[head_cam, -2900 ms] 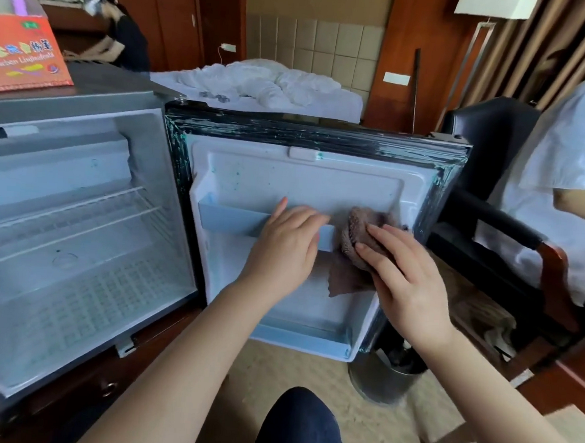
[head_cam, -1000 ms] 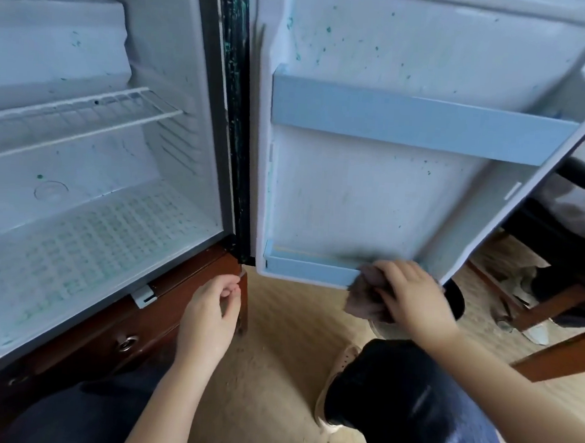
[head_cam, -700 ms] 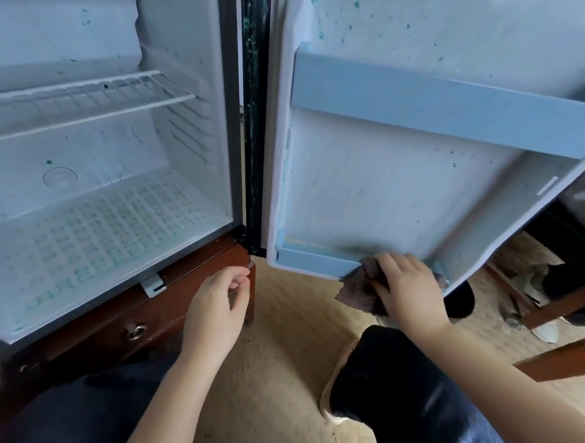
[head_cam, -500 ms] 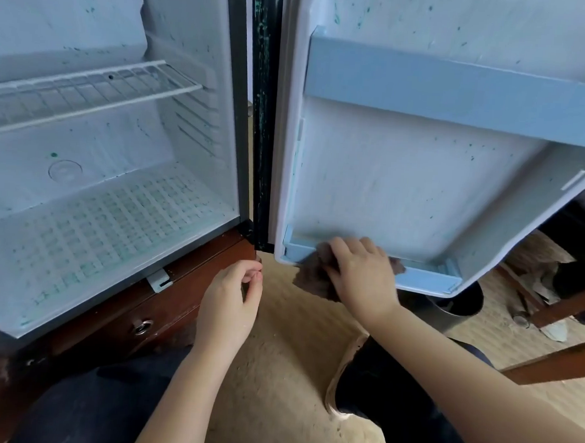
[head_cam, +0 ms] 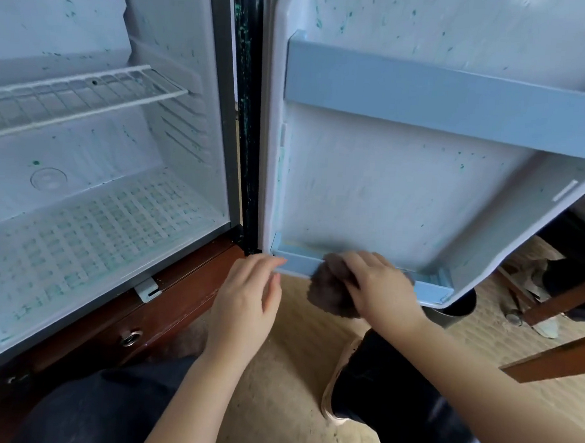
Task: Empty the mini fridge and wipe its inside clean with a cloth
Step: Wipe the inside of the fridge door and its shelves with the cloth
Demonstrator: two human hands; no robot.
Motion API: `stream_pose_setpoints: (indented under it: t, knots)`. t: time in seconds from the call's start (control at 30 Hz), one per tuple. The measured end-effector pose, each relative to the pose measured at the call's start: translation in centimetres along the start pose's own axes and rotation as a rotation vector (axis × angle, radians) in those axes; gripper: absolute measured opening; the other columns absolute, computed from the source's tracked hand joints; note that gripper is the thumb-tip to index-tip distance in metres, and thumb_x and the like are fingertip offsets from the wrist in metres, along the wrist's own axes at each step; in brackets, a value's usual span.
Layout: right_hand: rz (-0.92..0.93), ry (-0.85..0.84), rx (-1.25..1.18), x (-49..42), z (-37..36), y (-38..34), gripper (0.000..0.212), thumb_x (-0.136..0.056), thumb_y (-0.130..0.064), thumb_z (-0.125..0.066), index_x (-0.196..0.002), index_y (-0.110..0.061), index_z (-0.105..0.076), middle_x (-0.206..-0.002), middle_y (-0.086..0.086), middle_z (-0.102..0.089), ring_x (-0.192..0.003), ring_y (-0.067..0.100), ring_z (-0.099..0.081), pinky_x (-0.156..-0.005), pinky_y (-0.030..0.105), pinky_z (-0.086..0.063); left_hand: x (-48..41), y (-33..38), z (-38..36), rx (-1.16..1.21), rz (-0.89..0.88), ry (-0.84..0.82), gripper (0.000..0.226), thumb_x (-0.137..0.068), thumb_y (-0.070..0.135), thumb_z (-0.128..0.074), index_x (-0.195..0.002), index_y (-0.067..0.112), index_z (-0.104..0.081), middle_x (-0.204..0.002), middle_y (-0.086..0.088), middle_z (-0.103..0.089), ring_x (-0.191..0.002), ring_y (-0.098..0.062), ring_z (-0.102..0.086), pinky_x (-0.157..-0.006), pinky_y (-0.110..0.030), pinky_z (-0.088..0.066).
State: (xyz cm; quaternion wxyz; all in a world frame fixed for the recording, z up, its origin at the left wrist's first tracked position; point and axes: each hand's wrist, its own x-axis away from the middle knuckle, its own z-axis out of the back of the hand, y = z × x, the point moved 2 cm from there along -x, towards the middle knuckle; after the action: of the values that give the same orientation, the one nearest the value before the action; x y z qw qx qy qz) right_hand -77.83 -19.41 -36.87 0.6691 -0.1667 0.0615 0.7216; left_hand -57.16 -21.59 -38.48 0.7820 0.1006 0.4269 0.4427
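Observation:
The mini fridge point(head_cam: 98, 182) stands open with a wire shelf point(head_cam: 83, 95) inside and green specks on its white walls. Its door point(head_cam: 405, 194) swings out to the right, with a blue upper rail point(head_cam: 445, 104) and a blue bottom rail point(head_cam: 298, 264). My right hand point(head_cam: 379, 288) grips a brown cloth point(head_cam: 331, 292) and presses it on the bottom rail. My left hand point(head_cam: 245, 297) has relaxed fingers, its fingertips touching the left end of that rail.
A dark wooden cabinet point(head_cam: 134, 314) carries the fridge. A dark bin point(head_cam: 450, 309) stands on the beige carpet behind the door's lower corner. Wooden chair legs point(head_cam: 553, 302) sit at the right. My knees fill the bottom of the view.
My right hand has slid the cloth along the door's bottom rail, first leftward, then a little back right. My left hand has risen from near the cabinet to the rail's left end.

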Motion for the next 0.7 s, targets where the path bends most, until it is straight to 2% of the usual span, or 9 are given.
stream_pose_setpoints:
  t: [0.13,0.23,0.3,0.37,0.43,0.5,0.53,0.63,0.7]
  knots:
    - [-0.075,-0.104,0.051,2.6,3.4,4.0,0.031,-0.075,-0.008,-0.075,-0.103,-0.014,-0.065,-0.09,0.004,-0.067,-0.083,0.031,-0.064,-0.063,0.032,-0.048,0.0,0.1,-0.9,-0.095,-0.01,-0.029,0.035,-0.087,0.006,-0.059,-0.122,0.007,-0.063,-0.114,-0.004,-0.063,-0.099,-0.017,-0.056,-0.085,-0.024,-0.047]
    - [-0.181,-0.151,0.01,1.8,5.0,3.7,0.031,-0.094,-0.033,-0.053,-0.119,-0.016,-0.046,-0.095,0.006,-0.066,-0.092,0.031,-0.062,-0.067,0.035,-0.043,-0.1,0.0,-1.0,-0.223,0.004,-0.05,0.046,-0.083,0.004,-0.064,-0.128,0.01,-0.06,-0.103,-0.006,-0.06,-0.089,-0.022,-0.057,-0.073,-0.035,-0.052]
    - [-0.246,-0.085,-0.074,0.1,5.3,2.6,0.033,-0.097,-0.038,-0.045,-0.116,-0.013,-0.036,-0.093,0.01,-0.064,-0.09,0.033,-0.061,-0.066,0.039,-0.044,-0.4,-0.2,-1.0,-0.281,0.022,-0.043,0.047,-0.081,0.002,-0.065,-0.127,0.011,-0.06,-0.096,-0.007,-0.057,-0.082,-0.023,-0.055,-0.066,-0.037,-0.051]
    - [-0.199,-0.023,-0.121,-2.4,4.8,0.0,0.029,-0.094,-0.03,-0.05,-0.112,-0.011,-0.039,-0.102,0.011,-0.061,-0.096,0.032,-0.058,-0.067,0.038,-0.043,-0.6,-0.4,-1.0,-0.288,0.054,-0.013,0.043,-0.081,0.001,-0.065,-0.123,0.012,-0.063,-0.093,-0.007,-0.057,-0.079,-0.023,-0.054,-0.063,-0.036,-0.048]
    - [-0.059,0.045,-0.028,-4.5,3.9,-3.0,0.024,-0.084,-0.021,-0.063,-0.104,-0.013,-0.054,-0.102,0.006,-0.061,-0.097,0.031,-0.056,-0.065,0.035,-0.044,-0.7,-0.5,-1.2,-0.262,0.065,0.012,0.04,-0.081,-0.001,-0.064,-0.12,0.01,-0.065,-0.092,-0.007,-0.057,-0.078,-0.022,-0.054,-0.064,-0.035,-0.046]
    - [0.006,0.075,-0.006,-5.7,2.7,-5.1,0.013,-0.069,-0.02,-0.073,-0.081,-0.016,-0.068,-0.09,0.005,-0.06,-0.085,0.032,-0.057,-0.061,0.033,-0.044,-0.7,-0.4,-1.4,-0.222,0.058,0.016,0.041,-0.081,-0.004,-0.062,-0.12,0.008,-0.063,-0.09,-0.007,-0.058,-0.078,-0.024,-0.056,-0.065,-0.036,-0.048]
    - [0.005,0.065,-0.003,-6.1,2.1,-5.8,0.01,-0.067,-0.02,-0.074,-0.076,-0.018,-0.07,-0.087,0.005,-0.059,-0.08,0.031,-0.057,-0.059,0.032,-0.045,-0.7,-0.3,-1.5,-0.21,0.056,0.015,0.042,-0.082,-0.005,-0.061,-0.121,0.007,-0.062,-0.09,-0.006,-0.058,-0.079,-0.024,-0.056,-0.065,-0.037,-0.049]
    - [-0.145,-0.021,-0.197,-6.9,0.8,-6.3,0.018,-0.08,-0.018,-0.065,-0.099,-0.017,-0.063,-0.097,0.004,-0.06,-0.083,0.028,-0.059,-0.065,0.034,-0.046,-0.8,-0.2,-1.3,-0.204,0.048,0.014,0.041,-0.083,-0.005,-0.06,-0.123,0.006,-0.06,-0.091,-0.006,-0.06,-0.08,-0.024,-0.057,-0.065,-0.039,-0.051]
    - [-0.167,-0.035,-0.307,-6.8,0.5,-6.3,0.019,-0.085,-0.021,-0.061,-0.105,-0.019,-0.06,-0.099,0.001,-0.065,-0.088,0.025,-0.06,-0.073,0.034,-0.046,-0.8,-0.3,-1.2,-0.196,0.037,0.01,0.036,-0.086,-0.002,-0.058,-0.121,0.006,-0.061,-0.091,-0.006,-0.061,-0.081,-0.023,-0.058,-0.066,-0.039,-0.051]
